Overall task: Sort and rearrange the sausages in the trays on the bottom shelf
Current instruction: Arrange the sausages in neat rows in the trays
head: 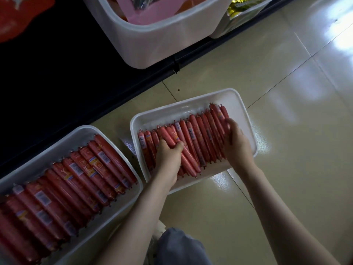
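Left hand [168,155] grips loose sausages [188,160] in the smaller white tray [191,101]. Flat right hand [236,144] braces the row [204,134]; keep the ends aligned.

Count so far:
- White trays on the floor [277,188]: two, the centre tray [172,115] and the lower-left tray [57,142].
- White tubs on the shelf [57,77]: two, the top-centre tub [152,44] and the top-right tub [225,29].
- Thin sausages [202,138], centre tray: roughly eighteen in one row. Hands cover some, so not exact.
- Thick sausages [76,178], lower-left tray: about twelve visible. The row runs off frame.
- Hands: two, left hand [168,155] and right hand [236,144].
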### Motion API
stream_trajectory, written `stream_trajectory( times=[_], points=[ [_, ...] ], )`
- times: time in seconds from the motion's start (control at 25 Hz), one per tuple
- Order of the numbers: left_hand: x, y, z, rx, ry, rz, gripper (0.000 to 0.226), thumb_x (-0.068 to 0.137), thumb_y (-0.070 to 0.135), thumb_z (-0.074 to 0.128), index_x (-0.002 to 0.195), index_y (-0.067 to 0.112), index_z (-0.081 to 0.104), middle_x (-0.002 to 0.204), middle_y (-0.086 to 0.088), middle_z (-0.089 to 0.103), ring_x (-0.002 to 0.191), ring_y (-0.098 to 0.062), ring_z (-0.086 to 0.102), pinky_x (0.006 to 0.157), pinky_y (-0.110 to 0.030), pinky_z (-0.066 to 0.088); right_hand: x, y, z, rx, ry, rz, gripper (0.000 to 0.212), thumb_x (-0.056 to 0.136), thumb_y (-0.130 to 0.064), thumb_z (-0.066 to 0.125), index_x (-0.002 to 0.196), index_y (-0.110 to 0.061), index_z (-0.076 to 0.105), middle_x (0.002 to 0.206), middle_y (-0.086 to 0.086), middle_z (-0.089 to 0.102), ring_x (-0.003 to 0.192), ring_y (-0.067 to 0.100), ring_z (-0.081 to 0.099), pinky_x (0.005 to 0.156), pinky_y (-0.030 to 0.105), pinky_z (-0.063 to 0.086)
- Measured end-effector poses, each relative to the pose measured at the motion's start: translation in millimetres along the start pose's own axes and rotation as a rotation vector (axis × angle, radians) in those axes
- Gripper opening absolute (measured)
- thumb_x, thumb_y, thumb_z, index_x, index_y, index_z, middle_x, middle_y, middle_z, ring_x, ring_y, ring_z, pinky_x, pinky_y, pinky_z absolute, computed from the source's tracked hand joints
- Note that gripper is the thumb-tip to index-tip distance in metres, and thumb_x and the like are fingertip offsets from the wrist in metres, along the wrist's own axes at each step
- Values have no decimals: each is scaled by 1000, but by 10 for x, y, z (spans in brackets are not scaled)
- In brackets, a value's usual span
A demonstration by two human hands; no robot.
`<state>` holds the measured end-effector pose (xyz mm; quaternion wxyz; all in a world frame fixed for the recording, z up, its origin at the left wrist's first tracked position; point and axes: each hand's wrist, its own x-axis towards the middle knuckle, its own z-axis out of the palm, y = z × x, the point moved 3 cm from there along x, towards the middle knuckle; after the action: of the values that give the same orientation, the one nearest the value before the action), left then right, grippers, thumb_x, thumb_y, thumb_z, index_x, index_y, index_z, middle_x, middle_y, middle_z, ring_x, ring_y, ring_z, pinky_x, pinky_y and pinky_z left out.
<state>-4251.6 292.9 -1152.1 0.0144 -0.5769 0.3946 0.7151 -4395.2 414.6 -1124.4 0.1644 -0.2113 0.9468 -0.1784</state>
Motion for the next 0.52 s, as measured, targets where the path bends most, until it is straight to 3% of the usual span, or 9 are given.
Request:
stream_trajectory(
  times=[0.08,0.16,0.24,0.32,0.36,0.44,0.52],
  points=[
    [16,-24,-11,-26,47,-7,12,93,21,59,103,20,53,105,-3,65,97,-24,64,92,-49,52,131,228,23,-340,-224,90,53,93,-6,40,145,-15,31,134,14,48,118,34,45,85,34,36],
    [11,-19,-12,-42,61,6,13,92,21,61,102,20,53,105,-2,65,96,-23,65,91,-49,52,153,242,90,-391,-324,150,54,98,-20,38,148,-12,22,143,16,35,126,35,34,97,42,33],
    [-5,-14,-23,-45,62,31,10,91,20,62,96,23,54,103,-2,66,96,-22,66,91,-48,52,71,85,147,-269,-259,59,62,97,-37,37,150,-11,18,150,14,27,133,34,28,107,43,26],
    [-28,-4,-18,-61,20,42,10,91,19,63,96,25,56,103,-1,68,95,-21,67,88,-45,54,-98,-173,148,49,-260,-109,66,94,-44,45,150,-16,24,150,8,32,135,22,31,111,28,24],
    [-58,26,-1,-94,-29,44,10,92,18,63,99,24,58,103,-1,69,94,-19,69,84,-42,56,-200,-327,153,255,-354,-149,64,94,-39,53,149,-20,26,146,2,37,133,11,33,110,19,25],
    [-123,102,42,-166,-136,44,14,94,16,60,107,20,60,101,0,71,89,-13,70,75,-34,58,-349,-529,185,429,-564,-180,63,93,-23,60,148,-27,29,140,-10,40,129,-1,35,107,14,29],
    [-137,134,31,-195,-161,45,13,96,13,57,107,18,60,102,-3,70,88,-12,70,70,-28,58,-316,-517,209,408,-495,-192,56,93,-11,57,144,-24,38,131,-11,46,121,0,44,105,21,37]
  ],
)
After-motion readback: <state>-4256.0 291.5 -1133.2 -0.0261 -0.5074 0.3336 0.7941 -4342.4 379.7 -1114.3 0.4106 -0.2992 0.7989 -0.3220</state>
